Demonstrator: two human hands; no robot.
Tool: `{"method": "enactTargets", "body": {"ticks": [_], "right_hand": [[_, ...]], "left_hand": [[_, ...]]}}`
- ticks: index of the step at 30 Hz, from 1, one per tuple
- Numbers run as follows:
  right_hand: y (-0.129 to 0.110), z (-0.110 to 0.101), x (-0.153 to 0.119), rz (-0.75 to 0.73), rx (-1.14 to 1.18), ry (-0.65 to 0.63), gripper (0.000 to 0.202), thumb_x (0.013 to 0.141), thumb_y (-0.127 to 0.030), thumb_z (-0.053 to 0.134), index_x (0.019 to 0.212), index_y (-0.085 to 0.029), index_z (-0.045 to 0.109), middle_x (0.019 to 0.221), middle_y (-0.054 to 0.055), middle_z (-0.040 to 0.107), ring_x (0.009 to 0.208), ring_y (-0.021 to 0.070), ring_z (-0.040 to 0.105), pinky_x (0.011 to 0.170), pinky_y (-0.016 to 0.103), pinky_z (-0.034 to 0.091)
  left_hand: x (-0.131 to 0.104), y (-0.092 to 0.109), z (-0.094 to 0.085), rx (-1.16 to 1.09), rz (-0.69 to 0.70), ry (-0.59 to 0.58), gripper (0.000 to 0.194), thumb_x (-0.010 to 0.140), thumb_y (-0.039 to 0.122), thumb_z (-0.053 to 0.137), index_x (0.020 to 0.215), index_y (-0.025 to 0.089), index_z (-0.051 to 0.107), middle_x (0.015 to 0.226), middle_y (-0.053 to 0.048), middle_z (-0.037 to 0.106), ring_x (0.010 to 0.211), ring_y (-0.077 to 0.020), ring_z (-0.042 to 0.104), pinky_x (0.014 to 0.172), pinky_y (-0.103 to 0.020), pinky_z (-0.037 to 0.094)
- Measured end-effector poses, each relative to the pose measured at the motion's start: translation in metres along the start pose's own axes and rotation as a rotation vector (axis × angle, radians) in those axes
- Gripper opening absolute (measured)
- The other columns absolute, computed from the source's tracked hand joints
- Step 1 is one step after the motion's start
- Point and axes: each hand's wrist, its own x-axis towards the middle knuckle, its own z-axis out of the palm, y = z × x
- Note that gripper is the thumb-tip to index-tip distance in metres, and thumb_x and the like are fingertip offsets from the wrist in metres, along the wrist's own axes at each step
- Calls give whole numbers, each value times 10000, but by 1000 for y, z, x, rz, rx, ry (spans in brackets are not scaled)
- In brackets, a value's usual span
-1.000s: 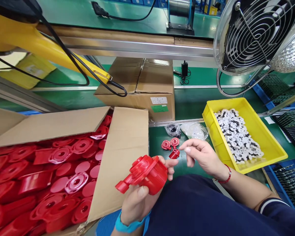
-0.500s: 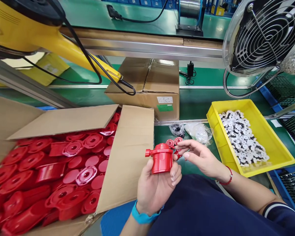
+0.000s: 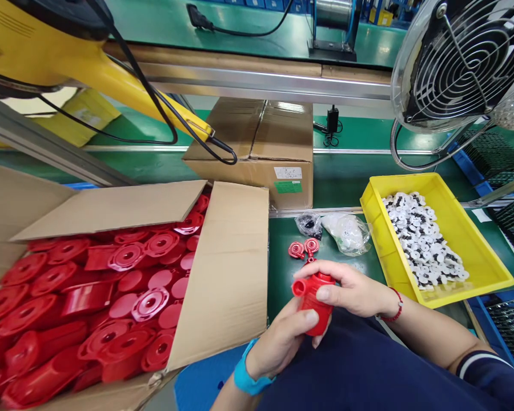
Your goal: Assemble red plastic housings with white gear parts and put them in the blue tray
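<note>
While held between the left hand (image 3: 280, 339) and the right hand (image 3: 355, 291), a red housing (image 3: 319, 308) directly in contact with both, with neither hand clearly nearer. Long axis running roughly from the far end, under the right fingers, back to the near end, beside the left fingertips; exact tilt hard to tell. Round spout (image 3: 300, 287) jutting toward the left-hand side, open mouth showing just above the left thumb.

Left hand curled in from the near left, thumb pressed on the body, other fingers partly hidden around and beneath. Right hand closed over the far end from the right, index finger arched across the top and thumb against the upper side, pinching lightly by the look of it; actual pressure impossible to tell.

Just beyond the hands, on the green tabletop (image 3: 282, 274), small red parts (image 3: 296, 249), with clear plastic bags (image 3: 346, 233) a little farther out. Well to the left of the hands, an open carton (image 3: 223, 274) full of red pieces (image 3: 68, 291). To the right, past the right hand, a yellow bin (image 3: 456, 222) with white-and-black parts (image 3: 424, 242).
</note>
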Motion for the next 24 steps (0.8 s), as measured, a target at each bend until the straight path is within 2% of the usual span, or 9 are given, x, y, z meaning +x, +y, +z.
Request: {"method": "enactTargets", "body": {"ticks": [2,5,8,10,14,18,20,22,24], "right_hand": [[0,-2,1,-62,-160,-19,419,869,-442,499,1123,-111,534,1035,81,575,912,115,543,833,267,447],[4,-2,3,-265,-393,-19,319,865,-374,517,1037,-109,562,971,74,578,906,117,507,845,275,420],[7,0,5,-423,-485,-53,335,861,-387,531,1045,-109,562,984,80,585,931,123,502,877,288,401],[9,4,3,-445,-516,-38,346,855,-402,541,1052,-119,564,995,79,583,935,125,499,882,293,395],[16,13,-4,-409,-561,34,313,869,-385,523,1047,-132,570,1015,79,571,925,130,482,860,296,403],[28,13,-12,-304,-634,34,338,896,-397,466,1098,-142,559,1092,89,550,1006,151,474,915,316,392],[37,10,-14,-191,-693,-4,417,896,-418,453,1205,-145,516,1223,102,487,1133,170,434,991,327,360],[50,5,-15,-47,-774,-61,499,882,-399,472,1315,-152,436,1344,105,387,1236,190,367,1049,330,322],[68,-1,-13,78,-820,-131,507,865,-317,482,1349,-185,407,1341,85,391,1224,184,388,1040,315,336]], "left_hand": [[1,2,0,63,-63,33,400,691,447,658,816,93,519,686,-54,534,626,-120,498,582,-233,417],[4,8,2,283,-74,13,308,692,334,646,853,94,541,756,-68,577,691,-147,546,651,-269,460],[5,13,5,614,83,72,325,709,267,643,976,102,558,1010,-100,584,924,-182,558,819,-286,465],[6,12,6,721,196,110,411,721,263,644,1091,124,529,1162,-98,531,1075,-195,507,921,-291,433],[6,-1,2,771,289,101,330,752,244,610,1053,121,550,1167,-96,539,1111,-204,496,966,-301,413],[13,-21,-8,712,235,141,243,759,216,588,975,110,554,1089,-96,569,1009,-191,538,919,-304,439],[19,-34,-17,651,179,195,296,756,215,591,1026,111,527,1120,-103,550,1013,-187,530,935,-309,427],[25,-52,-29,632,116,272,436,751,223,593,1151,121,453,1180,-109,511,1063,-184,505,967,-309,401],[29,-70,-43,678,35,327,530,742,241,595,1212,116,382,1198,-120,477,1100,-187,479,988,-314,378]]}}
